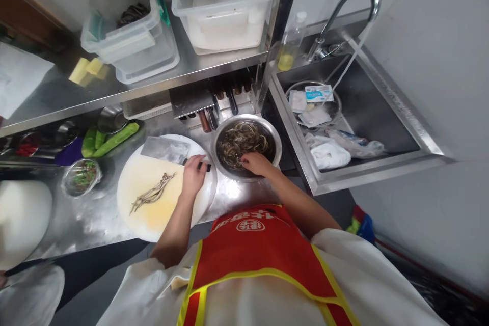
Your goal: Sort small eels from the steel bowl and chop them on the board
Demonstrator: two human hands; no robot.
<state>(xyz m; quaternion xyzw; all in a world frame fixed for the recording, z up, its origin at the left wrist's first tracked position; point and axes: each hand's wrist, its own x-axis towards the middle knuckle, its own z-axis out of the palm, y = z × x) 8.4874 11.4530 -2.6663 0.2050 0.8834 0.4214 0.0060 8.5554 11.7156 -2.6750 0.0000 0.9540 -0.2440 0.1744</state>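
Nearest, at six o'clock, a red apron (263, 249) covers the person, and both forearms reach up to the steel counter (87, 214). The left hand (194, 175) is curled around the cleaver (165, 150) handle on the round white cutting board (153, 214), with a few small fish (153, 193) at its nine o'clock. At its three o'clock, the right hand (257, 163) dips, fingers bent, into the fish-filled metal bowl (246, 145); the sink (382, 107) lies farther off at two o'clock.

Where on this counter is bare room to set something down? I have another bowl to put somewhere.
Bare steel lies at the counter's front edge, between the small glass bowl and the round cutting board, and a smaller patch lies in front of the metal bowl. The back under the shelf is crowded, and the sink holds packets.
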